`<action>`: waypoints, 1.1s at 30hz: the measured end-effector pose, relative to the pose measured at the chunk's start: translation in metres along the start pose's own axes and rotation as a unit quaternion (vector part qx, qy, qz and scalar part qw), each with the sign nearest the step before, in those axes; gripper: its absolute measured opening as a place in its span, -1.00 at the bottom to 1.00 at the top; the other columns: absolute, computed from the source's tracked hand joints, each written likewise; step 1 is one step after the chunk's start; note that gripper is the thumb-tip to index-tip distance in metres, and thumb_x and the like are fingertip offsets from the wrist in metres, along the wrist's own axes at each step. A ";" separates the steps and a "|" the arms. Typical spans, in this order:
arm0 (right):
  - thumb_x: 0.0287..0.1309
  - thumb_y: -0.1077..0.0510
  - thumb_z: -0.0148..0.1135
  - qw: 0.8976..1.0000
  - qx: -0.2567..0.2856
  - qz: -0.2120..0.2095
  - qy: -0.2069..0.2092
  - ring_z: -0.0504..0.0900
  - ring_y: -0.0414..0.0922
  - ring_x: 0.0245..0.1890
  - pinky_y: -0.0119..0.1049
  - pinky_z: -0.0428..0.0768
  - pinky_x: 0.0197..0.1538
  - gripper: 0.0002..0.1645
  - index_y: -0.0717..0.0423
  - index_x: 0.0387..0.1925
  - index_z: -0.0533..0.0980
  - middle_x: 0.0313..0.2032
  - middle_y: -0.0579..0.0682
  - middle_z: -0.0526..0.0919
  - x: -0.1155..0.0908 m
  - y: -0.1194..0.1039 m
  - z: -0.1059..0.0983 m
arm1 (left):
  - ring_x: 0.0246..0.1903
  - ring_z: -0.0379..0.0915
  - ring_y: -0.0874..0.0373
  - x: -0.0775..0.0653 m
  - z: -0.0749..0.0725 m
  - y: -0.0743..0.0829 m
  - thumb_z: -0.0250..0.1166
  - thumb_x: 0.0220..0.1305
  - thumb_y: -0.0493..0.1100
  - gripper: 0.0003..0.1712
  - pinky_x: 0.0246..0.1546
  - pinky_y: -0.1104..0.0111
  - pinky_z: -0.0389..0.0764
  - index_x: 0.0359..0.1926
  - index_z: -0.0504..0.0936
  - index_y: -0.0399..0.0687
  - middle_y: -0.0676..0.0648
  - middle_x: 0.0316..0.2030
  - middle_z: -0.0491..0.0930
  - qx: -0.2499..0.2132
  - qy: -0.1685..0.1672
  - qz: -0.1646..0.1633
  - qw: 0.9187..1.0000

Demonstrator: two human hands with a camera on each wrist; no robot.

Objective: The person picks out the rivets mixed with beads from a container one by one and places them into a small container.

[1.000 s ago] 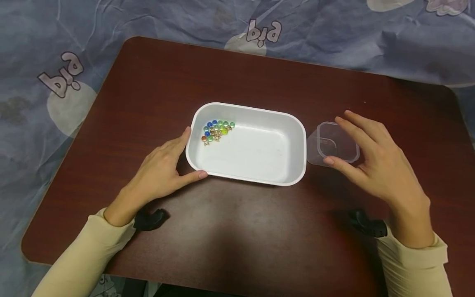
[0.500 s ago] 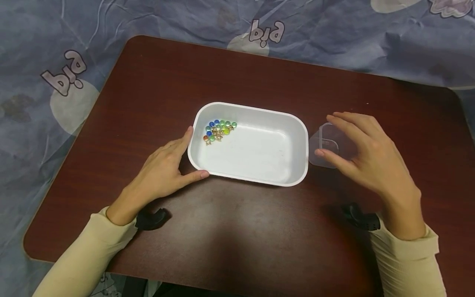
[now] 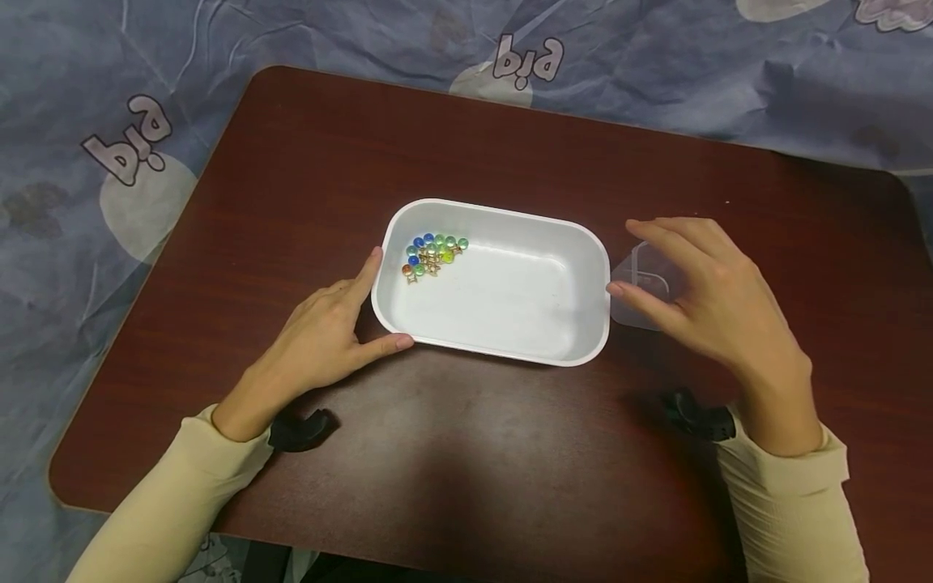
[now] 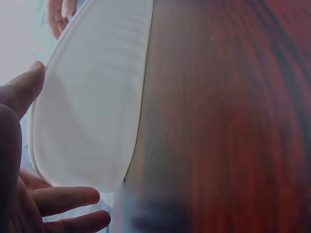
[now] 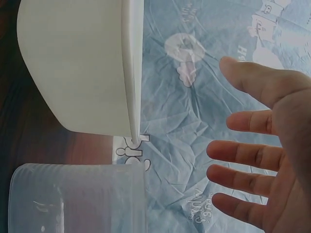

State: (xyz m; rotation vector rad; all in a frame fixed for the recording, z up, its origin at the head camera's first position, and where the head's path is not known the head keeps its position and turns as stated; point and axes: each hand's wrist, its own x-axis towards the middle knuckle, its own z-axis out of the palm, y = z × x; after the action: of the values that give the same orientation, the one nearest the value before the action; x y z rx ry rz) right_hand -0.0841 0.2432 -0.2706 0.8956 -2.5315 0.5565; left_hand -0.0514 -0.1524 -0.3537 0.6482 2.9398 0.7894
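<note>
A white rectangular tray (image 3: 503,312) sits on the table in the head view. In its far left corner lie several coloured glass beads (image 3: 428,239) and small gold pieces (image 3: 433,270). My left hand (image 3: 317,332) rests against the tray's left end, thumb touching the front rim and fingers extended beside the end wall. To the tray's right stands a clear plastic container (image 3: 636,314), partly hidden under my right hand (image 3: 729,300). That hand hovers with fingers spread, holding nothing. The right wrist view shows a gap between its fingers and both the tray and container.
The dark wood table (image 3: 408,453) has rounded corners and a near edge close to the person. Bluish patterned cloth (image 3: 350,36) lies beyond it. Black wrist mounts (image 3: 302,429) sit under both forearms.
My right hand has moved left over the clear container, towards the tray's right end, covering more of the container. My left hand stays at the tray.
</note>
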 end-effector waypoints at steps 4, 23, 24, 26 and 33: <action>0.26 -0.45 0.07 1.000 -0.008 -0.005 -0.004 0.54 0.14 -0.01 -0.22 0.41 0.14 -0.12 0.27 0.10 0.59 -0.04 0.18 0.65 0.003 0.000 0.001 | 0.11 0.47 -0.20 0.000 0.000 0.001 0.39 0.16 0.29 0.23 0.06 -0.03 0.44 0.56 -0.12 -0.15 -0.37 0.30 0.37 -0.003 0.001 0.001 1.000; 0.20 -0.31 0.25 0.999 0.027 0.014 -0.040 0.56 0.09 -0.12 -0.04 0.44 -0.13 -0.24 0.20 0.16 0.57 -0.04 0.17 0.68 0.017 -0.001 0.006 | 0.05 0.50 -0.21 0.000 0.004 -0.003 0.45 0.11 0.24 0.24 0.04 -0.05 0.44 0.55 -0.05 -0.21 -0.42 0.19 0.47 -0.020 0.025 0.015 0.999; 0.17 -0.23 0.31 0.999 0.030 0.014 -0.041 0.55 0.08 -0.13 -0.05 0.44 -0.14 -0.28 0.19 0.17 0.57 -0.04 0.16 0.68 0.018 -0.002 0.006 | 0.05 0.50 -0.21 0.000 0.004 -0.003 0.45 0.11 0.24 0.24 0.04 -0.05 0.44 0.55 -0.05 -0.21 -0.42 0.19 0.47 -0.020 0.025 0.014 0.999; 0.08 -0.09 0.40 0.998 0.031 0.015 -0.044 0.55 0.07 -0.13 -0.05 0.44 -0.14 -0.32 0.19 0.17 0.57 -0.03 0.16 0.68 0.020 -0.002 0.007 | 0.05 0.50 -0.20 0.000 0.004 -0.003 0.45 0.11 0.24 0.24 0.04 -0.05 0.44 0.55 -0.04 -0.21 -0.41 0.20 0.47 -0.021 0.025 0.014 0.999; 0.24 -0.36 0.15 0.999 0.035 -0.001 -0.038 0.54 0.07 -0.18 -0.07 0.43 -0.17 -0.19 0.24 0.16 0.57 -0.07 0.19 0.68 0.026 -0.002 0.012 | 0.13 0.45 -0.20 0.001 0.005 -0.002 0.43 0.12 0.26 0.24 0.08 -0.06 0.42 0.55 -0.06 -0.19 -0.38 0.28 0.39 -0.023 0.021 0.013 0.999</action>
State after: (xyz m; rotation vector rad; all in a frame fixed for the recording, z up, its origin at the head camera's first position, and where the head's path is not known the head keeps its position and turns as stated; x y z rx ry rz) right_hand -0.1038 0.2231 -0.2680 0.9608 -2.5940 0.6255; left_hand -0.0523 -0.1514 -0.3590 0.6749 2.9468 0.8828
